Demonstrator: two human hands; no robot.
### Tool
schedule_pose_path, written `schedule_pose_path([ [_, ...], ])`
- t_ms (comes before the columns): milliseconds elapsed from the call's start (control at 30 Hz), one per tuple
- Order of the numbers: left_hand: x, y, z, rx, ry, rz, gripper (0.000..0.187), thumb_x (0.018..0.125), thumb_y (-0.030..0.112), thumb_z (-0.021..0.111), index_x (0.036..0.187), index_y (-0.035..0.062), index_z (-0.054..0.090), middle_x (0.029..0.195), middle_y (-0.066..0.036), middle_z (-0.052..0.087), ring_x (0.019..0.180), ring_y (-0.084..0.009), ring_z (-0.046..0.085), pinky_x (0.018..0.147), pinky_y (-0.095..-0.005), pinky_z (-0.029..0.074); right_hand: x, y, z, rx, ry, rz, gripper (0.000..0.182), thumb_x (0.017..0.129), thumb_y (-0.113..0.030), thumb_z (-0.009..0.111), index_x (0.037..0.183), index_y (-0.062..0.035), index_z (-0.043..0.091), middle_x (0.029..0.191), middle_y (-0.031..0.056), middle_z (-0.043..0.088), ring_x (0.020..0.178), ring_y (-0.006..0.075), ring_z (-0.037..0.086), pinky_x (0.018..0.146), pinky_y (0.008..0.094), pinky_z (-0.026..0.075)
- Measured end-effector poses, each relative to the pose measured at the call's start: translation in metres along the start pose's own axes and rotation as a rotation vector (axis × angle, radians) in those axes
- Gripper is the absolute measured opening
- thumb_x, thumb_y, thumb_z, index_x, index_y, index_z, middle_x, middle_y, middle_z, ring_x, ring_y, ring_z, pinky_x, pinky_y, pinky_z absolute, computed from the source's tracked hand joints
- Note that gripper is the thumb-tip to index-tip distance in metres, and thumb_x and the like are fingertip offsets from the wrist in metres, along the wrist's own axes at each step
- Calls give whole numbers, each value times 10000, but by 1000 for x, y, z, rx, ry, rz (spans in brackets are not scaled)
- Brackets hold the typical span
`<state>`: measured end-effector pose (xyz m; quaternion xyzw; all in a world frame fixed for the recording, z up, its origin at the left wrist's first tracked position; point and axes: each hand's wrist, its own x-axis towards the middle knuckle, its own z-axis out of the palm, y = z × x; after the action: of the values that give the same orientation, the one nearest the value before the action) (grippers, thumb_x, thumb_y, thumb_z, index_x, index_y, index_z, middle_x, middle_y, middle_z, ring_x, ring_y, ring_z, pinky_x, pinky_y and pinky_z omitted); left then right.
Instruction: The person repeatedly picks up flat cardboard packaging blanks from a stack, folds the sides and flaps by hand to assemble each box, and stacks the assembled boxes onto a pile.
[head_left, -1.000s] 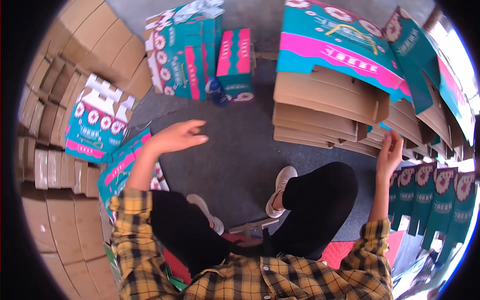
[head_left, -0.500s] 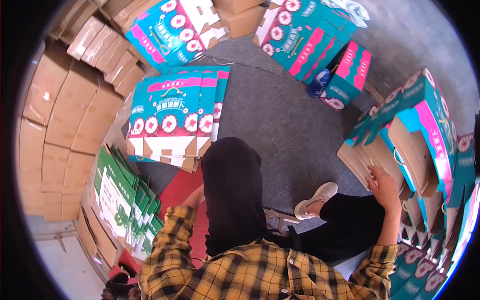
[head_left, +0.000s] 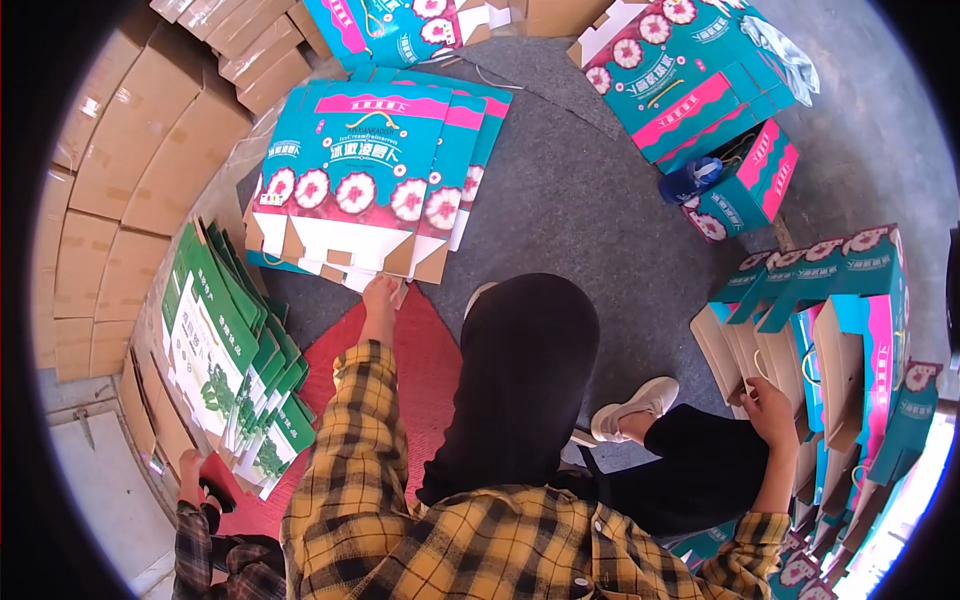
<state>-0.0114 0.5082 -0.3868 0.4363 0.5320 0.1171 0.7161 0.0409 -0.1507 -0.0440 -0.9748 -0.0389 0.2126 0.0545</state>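
My left hand [head_left: 383, 293] reaches forward to the near edge of a stack of flattened teal-and-pink cartons [head_left: 365, 150] printed with radish slices. Its fingers are closed on a brown-and-white flap at the stack's lower right corner. My right hand [head_left: 770, 413] hovers beside part-folded teal cartons [head_left: 835, 370] standing in a row on the right. Its fingers are loosely bent and apart, and I see nothing held in them.
Green-and-white flattened cartons [head_left: 215, 350] lean at the left, before a wall of brown boxes [head_left: 140, 150]. A blue bottle [head_left: 690, 180] stands by a small teal box [head_left: 750, 185]. Another person's hand [head_left: 190, 470] shows at lower left. A red mat [head_left: 425, 335] lies underfoot.
My left hand has come out from beside my knee and forward to the carton stack's near edge. My right hand stays by the right-hand cartons, fingers more curled. The view has shifted.
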Motion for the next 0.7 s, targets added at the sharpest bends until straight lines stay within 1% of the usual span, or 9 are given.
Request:
schedule_pose_path([
  [100, 1, 11, 8, -6, -12, -19, 323, 846, 110, 605, 1150, 30, 531, 947, -54, 588, 792, -166, 591, 635, -302, 502, 4, -6, -1, 0, -49, 22, 274, 815, -156, 646, 1057, -35, 603, 923, 151, 657, 796, 308, 647, 722, 400, 493],
  [167, 10, 16, 9, -143, 55, -177, 258, 875, 167, 617, 1089, 41, 547, 900, -46, 587, 749, -164, 590, 594, -283, 488, 6, -9, -1, -15, -50, 23, 275, 817, -159, 646, 1059, -37, 601, 937, 151, 659, 790, 309, 650, 719, 399, 497],
  [300, 26, 22, 5, -269, 91, -301, 235, 895, 256, 630, 1009, 61, 565, 815, -39, 581, 681, -155, 578, 542, -273, 464, 11, -13, -2, -14, -74, 36, 278, 821, -158, 643, 1067, -37, 598, 947, 150, 658, 797, 309, 649, 726, 397, 497],
  [367, 27, 24, 3, -189, 19, -189, 241, 900, 299, 631, 962, 73, 573, 739, -33, 561, 630, -142, 562, 513, -290, 465, 13, -11, -1, -23, -68, 16, 286, 822, -157, 643, 1078, -38, 596, 957, 149, 656, 807, 307, 649, 732, 397, 496],
  [400, 30, 26, 2, -184, 17, -191, 241, 900, 299, 631, 962, 73, 573, 739, -33, 561, 630, -142, 562, 513, -290, 465, 13, -12, -1, -22, -70, 20, 286, 822, -157, 643, 1078, -38, 596, 957, 149, 656, 807, 307, 649, 732, 397, 496],
  [467, 35, 28, 2, -30, -47, 11, 235, 893, 294, 644, 964, 78, 583, 705, -20, 551, 617, -129, 551, 504, -303, 471, 11, -15, -2, -16, -54, 40, 298, 822, -158, 646, 1090, -39, 596, 959, 148, 655, 814, 304, 649, 739, 399, 494],
  [600, 24, 56, 12, 70, 2, 63, 217, 901, 257, 629, 1003, 75, 571, 778, -37, 562, 672, -155, 578, 546, -324, 498, 8, -12, -1, 20, -34, 54, 304, 823, -157, 647, 1097, -36, 595, 956, 152, 652, 824, 311, 644, 745, 404, 491],
  [667, 17, 77, 25, -85, -90, 171, 232, 903, 204, 614, 1069, 62, 534, 899, -75, 570, 775, -208, 605, 648, -359, 539, 7, -4, 2, -18, -9, -2, 307, 824, -155, 645, 1100, -30, 594, 946, 157, 650, 838, 323, 637, 753, 410, 488],
  [700, 4, 92, 36, -132, -155, 232, 269, 896, 139, 599, 1107, 18, 485, 997, -117, 559, 881, -270, 611, 775, -400, 560, 6, -4, 2, -10, -3, 1, 307, 824, -155, 645, 1100, -30, 594, 946, 157, 650, 838, 323, 637, 753, 410, 488],
])
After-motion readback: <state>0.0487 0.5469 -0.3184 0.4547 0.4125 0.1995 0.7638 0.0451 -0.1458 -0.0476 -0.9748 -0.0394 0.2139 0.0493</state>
